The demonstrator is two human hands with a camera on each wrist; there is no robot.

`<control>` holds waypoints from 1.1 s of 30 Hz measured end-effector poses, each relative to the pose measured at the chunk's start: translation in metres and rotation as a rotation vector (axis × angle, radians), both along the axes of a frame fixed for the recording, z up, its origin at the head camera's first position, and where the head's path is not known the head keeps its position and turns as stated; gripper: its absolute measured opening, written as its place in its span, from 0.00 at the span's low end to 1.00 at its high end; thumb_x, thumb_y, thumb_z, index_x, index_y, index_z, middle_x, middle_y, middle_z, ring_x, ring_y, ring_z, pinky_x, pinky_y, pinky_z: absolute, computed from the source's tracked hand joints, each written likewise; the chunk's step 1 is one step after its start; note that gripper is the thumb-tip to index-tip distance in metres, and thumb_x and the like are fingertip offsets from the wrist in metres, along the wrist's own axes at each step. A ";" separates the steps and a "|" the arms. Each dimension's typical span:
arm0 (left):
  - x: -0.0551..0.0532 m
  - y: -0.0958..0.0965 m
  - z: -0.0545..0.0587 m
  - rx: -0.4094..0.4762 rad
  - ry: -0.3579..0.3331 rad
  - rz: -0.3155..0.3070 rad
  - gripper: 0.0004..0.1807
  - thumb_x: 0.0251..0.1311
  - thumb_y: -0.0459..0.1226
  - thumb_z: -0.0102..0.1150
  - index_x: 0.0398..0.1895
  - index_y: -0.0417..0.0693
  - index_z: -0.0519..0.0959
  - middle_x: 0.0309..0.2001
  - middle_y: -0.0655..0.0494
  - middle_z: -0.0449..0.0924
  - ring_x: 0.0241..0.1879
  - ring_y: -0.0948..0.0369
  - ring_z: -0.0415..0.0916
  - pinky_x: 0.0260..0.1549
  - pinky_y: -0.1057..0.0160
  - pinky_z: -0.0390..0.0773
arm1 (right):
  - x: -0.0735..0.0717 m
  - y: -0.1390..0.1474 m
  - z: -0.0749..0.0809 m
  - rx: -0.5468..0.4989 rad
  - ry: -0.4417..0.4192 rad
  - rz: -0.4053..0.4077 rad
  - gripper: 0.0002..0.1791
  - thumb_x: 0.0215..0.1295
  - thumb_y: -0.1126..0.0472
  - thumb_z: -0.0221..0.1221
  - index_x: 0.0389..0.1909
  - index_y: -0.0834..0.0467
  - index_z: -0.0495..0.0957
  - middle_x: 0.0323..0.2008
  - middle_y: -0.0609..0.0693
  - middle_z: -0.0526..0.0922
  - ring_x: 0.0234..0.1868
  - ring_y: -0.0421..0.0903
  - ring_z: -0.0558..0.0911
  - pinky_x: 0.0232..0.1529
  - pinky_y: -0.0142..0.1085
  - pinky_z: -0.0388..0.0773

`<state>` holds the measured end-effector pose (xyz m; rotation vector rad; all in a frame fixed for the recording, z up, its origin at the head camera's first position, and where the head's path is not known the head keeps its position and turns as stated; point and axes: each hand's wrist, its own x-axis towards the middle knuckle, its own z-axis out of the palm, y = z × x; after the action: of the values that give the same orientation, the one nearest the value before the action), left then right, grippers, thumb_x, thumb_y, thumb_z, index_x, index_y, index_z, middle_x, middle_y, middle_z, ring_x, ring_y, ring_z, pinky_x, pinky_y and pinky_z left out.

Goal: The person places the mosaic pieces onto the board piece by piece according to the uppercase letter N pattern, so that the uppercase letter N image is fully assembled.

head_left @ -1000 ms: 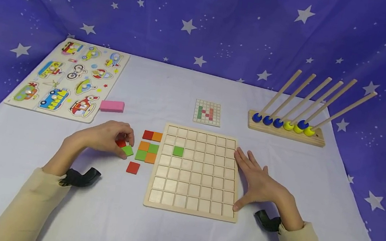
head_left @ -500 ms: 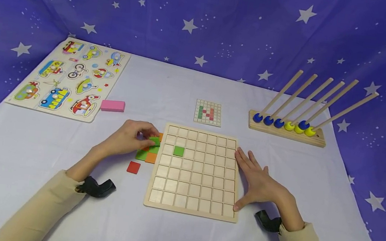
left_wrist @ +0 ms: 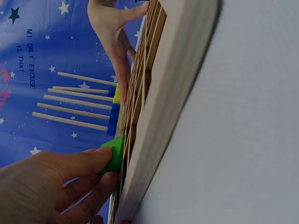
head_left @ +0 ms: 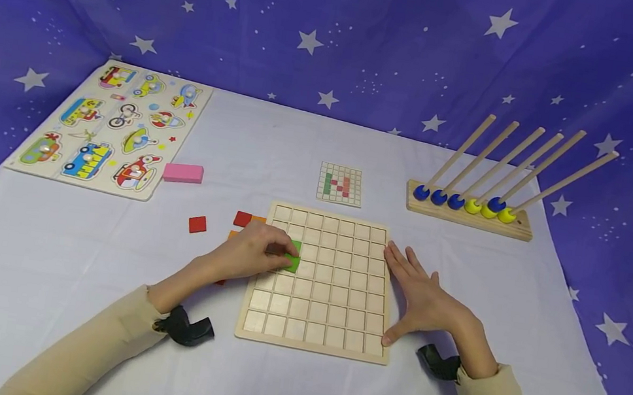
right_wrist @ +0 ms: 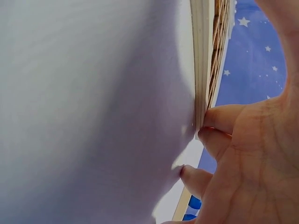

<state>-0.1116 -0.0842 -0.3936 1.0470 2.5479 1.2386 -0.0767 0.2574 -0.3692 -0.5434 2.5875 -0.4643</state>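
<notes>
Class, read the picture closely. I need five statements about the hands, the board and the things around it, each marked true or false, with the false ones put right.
1. The left hand pinches a green tile. True.
2. The card lies on the board. False: it lies apart from it, beyond the board's far edge.
3. The right hand touches the board's edge. True.
4. The rack's beads are all red. False: they are blue and yellow.
5. The pink block lies beside the puzzle. True.
</notes>
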 end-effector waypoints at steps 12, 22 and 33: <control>0.002 -0.002 0.000 -0.059 0.068 -0.022 0.05 0.55 0.36 0.67 0.35 0.48 0.86 0.36 0.60 0.80 0.34 0.64 0.76 0.35 0.67 0.74 | -0.001 -0.001 0.001 0.006 -0.001 -0.004 0.85 0.19 0.34 0.78 0.76 0.56 0.35 0.77 0.55 0.35 0.76 0.65 0.35 0.56 0.79 0.37; 0.003 0.002 -0.003 -0.076 0.089 -0.023 0.02 0.56 0.34 0.65 0.32 0.51 0.84 0.36 0.62 0.77 0.33 0.66 0.73 0.35 0.68 0.73 | 0.000 -0.001 0.002 0.003 -0.002 -0.008 0.85 0.19 0.34 0.78 0.76 0.57 0.36 0.77 0.55 0.35 0.76 0.65 0.35 0.56 0.79 0.37; -0.002 -0.007 0.002 -0.194 0.154 0.099 0.06 0.49 0.42 0.72 0.26 0.54 0.84 0.27 0.65 0.77 0.25 0.68 0.71 0.29 0.70 0.71 | 0.000 -0.001 0.001 0.004 -0.005 -0.010 0.84 0.19 0.35 0.78 0.76 0.57 0.36 0.77 0.56 0.36 0.75 0.65 0.36 0.56 0.79 0.37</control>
<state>-0.1135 -0.0909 -0.3916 1.0225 2.7990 0.9399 -0.0764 0.2562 -0.3680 -0.5278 2.5874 -0.4624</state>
